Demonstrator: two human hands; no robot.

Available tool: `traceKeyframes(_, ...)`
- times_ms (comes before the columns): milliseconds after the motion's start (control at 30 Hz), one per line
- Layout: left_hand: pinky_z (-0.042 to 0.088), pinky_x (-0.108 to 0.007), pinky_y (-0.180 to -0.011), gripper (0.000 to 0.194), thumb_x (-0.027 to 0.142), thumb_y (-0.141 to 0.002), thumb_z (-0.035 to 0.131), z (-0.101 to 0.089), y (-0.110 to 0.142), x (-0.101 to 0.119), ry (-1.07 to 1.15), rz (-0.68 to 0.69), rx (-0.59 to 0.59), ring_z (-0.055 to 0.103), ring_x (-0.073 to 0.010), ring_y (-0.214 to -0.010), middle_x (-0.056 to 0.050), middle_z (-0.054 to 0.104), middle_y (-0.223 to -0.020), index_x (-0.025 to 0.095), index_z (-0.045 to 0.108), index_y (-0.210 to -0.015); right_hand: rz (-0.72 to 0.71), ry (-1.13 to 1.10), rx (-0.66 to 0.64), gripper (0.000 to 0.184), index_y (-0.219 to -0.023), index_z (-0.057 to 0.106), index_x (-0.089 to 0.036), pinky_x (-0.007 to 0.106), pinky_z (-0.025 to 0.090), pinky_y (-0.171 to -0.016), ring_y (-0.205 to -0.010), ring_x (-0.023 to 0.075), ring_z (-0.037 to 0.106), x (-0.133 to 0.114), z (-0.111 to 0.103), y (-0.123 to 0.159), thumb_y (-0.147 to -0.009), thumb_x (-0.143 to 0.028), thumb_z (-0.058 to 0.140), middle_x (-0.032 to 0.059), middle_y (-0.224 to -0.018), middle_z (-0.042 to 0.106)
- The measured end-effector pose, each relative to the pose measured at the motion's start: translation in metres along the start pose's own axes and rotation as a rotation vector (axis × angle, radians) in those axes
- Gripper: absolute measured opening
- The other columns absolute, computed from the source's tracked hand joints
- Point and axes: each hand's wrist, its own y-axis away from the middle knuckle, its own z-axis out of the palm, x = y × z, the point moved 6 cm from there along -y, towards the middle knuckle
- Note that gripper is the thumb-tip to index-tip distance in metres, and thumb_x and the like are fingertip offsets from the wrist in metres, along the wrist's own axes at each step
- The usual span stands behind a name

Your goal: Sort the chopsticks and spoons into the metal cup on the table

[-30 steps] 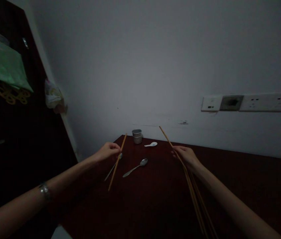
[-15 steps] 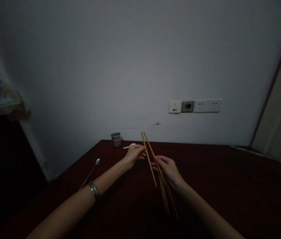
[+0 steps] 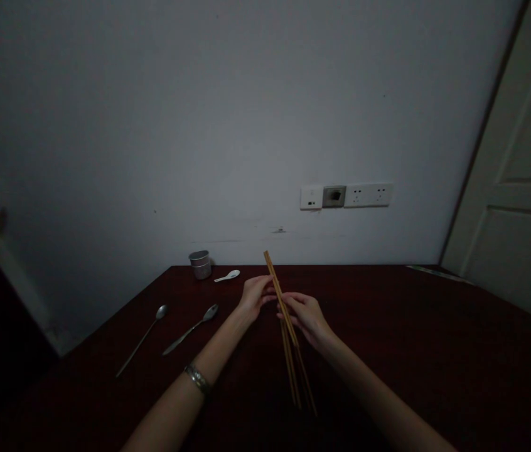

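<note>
Several light-brown wooden chopsticks [image 3: 287,319] stand tilted above the table, between my two hands. My left hand [image 3: 257,295], with a metal bracelet at the wrist, pinches chopsticks near their upper part. On the right side, my right hand [image 3: 310,319] has its thumb and fingers closed around chopsticks at a lower point. The lower ends fan out below the hands, over the dark tabletop. How many sticks each hand holds I cannot tell, as they overlap.
A metal cup [image 3: 201,266] stands at the table's back left, with a white spoon [image 3: 228,276] beside it. Two metal spoons, a long-handled spoon [image 3: 145,336] and a shorter spoon [image 3: 194,328], lie left of my arm. Wall sockets [image 3: 367,195] are behind the dark red table [image 3: 378,326].
The chopstick at my left hand has come against those in my right hand, closing the gap. My view has turned right, and a second metal spoon shows beside my left arm.
</note>
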Motion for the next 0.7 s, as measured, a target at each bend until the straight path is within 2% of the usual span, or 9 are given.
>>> traceKeyframes(100,0.05,-0.026,-0.058,0.015,0.022,-0.07,0.063,0.002,-0.002,-0.006,0.025,-0.006,-0.004,0.062,-0.0142,-0.063,-0.011,0.066,-0.083,0.01,0.06,-0.08,0.01,0.005,0.01,0.01,-0.069,0.062,-0.012,0.026,0.056,-0.057,-0.061,0.0134,0.062,0.005,-0.004,-0.003,-0.064,-0.018,0.068,0.0044,-0.065,0.063)
traceKeyframes(200,0.051,-0.027,-0.063,0.015,0.021,-0.07,0.063,0.001,-0.004,-0.009,0.028,-0.004,-0.014,0.064,-0.0166,-0.069,-0.013,0.066,-0.082,0.009,0.06,-0.079,0.024,0.013,0.0,0.01,-0.069,0.062,-0.012,0.025,0.055,-0.056,-0.06,0.0132,0.062,0.008,-0.005,-0.004,-0.065,-0.019,0.068,0.004,-0.062,0.062)
traceKeyframes(533,0.051,-0.028,-0.067,0.015,0.019,-0.068,0.067,-0.006,-0.005,-0.007,0.002,-0.004,-0.025,0.064,-0.0168,-0.067,-0.013,0.067,-0.076,0.008,0.061,-0.076,0.094,0.082,-0.07,0.009,-0.071,0.059,-0.013,0.027,0.055,-0.056,-0.058,0.0128,0.062,0.013,-0.005,-0.004,-0.067,-0.019,0.064,0.0033,-0.063,0.062)
traceKeyframes(700,0.052,-0.028,-0.066,0.011,0.015,-0.067,0.067,-0.003,-0.002,-0.003,-0.015,-0.014,-0.044,0.064,-0.016,-0.064,-0.011,0.067,-0.072,0.007,0.061,-0.073,0.134,0.191,-0.158,0.012,-0.075,0.058,-0.014,0.027,0.054,-0.052,-0.061,0.0142,0.063,0.013,-0.004,-0.003,-0.069,-0.024,0.062,0.0024,-0.067,0.061)
